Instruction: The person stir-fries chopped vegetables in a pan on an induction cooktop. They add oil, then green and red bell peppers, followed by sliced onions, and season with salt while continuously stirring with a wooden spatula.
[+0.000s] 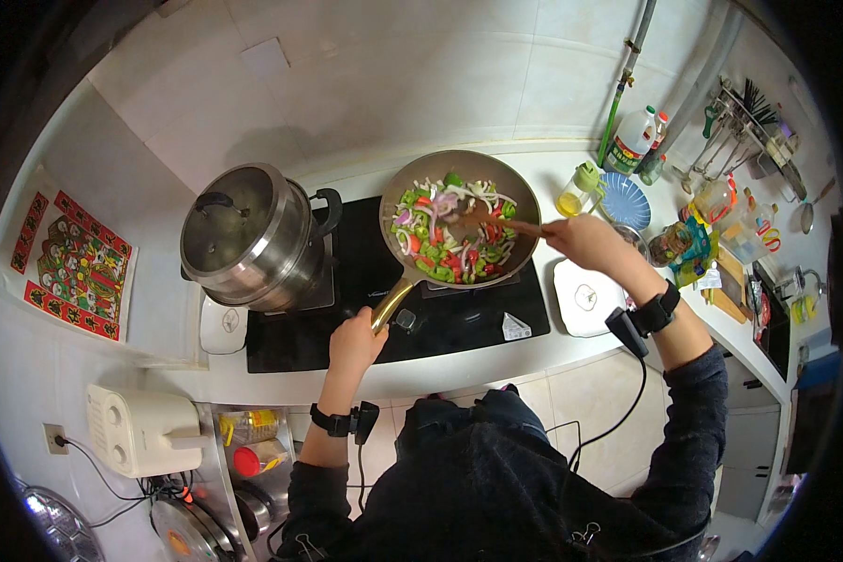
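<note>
My left hand (356, 344) grips the gold-coloured handle (393, 302) of a frying pan (460, 160) on the black glass cooktop (365, 246). In the pan lie chopped vegetables (428, 239): green and red pepper pieces and strips of what looks like onion. My right hand (582, 240) is closed around a wooden spatula (509, 223), which reaches in over the pan's right rim. The spatula's far end is blurred and partly hidden among the vegetables near the middle of the pan.
Left of the pan stands a lidded steel steamer pot (253, 239). A white square dish (586, 298) lies under my right forearm. Beyond are an oil pourer (577, 191), a blue plate (625, 202) and a large bottle (630, 140). A cream air fryer (147, 428) stands lower left.
</note>
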Available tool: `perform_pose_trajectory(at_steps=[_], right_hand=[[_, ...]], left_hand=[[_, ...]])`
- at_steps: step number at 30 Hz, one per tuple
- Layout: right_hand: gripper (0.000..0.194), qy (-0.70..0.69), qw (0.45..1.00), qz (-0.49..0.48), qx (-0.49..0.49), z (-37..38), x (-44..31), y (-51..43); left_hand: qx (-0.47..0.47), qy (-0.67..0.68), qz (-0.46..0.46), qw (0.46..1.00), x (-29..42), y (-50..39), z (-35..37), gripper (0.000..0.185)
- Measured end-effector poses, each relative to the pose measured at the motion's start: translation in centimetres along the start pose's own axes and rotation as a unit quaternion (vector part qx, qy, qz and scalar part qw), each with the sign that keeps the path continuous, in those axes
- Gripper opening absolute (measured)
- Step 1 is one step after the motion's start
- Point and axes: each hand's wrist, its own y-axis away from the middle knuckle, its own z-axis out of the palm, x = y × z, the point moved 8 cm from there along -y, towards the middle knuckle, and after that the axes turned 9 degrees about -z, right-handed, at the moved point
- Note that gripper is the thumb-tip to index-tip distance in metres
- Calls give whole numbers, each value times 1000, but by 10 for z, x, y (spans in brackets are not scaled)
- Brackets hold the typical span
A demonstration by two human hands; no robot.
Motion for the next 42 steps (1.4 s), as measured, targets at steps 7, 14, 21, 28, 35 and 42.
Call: perform_pose_trajectory(at_steps=[7, 14, 21, 28, 35, 42], right_hand=[[29, -18, 998, 37, -45, 26, -18, -40], [27, 61, 993, 38, -96, -29, -11, 27], [31, 22, 995, 79, -49, 52, -10, 26], [36, -36, 995, 89, 20, 81, 17, 36], [38, -68, 992, 67, 77, 65, 19, 72], [36, -96, 956, 54, 273, 20, 55, 184]], left_hand=[[-6, 9, -10, 1000, 1, 1, -2, 30], [-19, 10, -16, 1000, 1, 0, 0, 31], [6, -10, 2, 1000, 2, 0, -1, 29], [25, -8, 11, 1000, 5, 4, -4, 34], [199, 34, 195, 960, 75, 47, -25, 46], [-179, 236, 269, 916, 175, 99, 143, 27]])
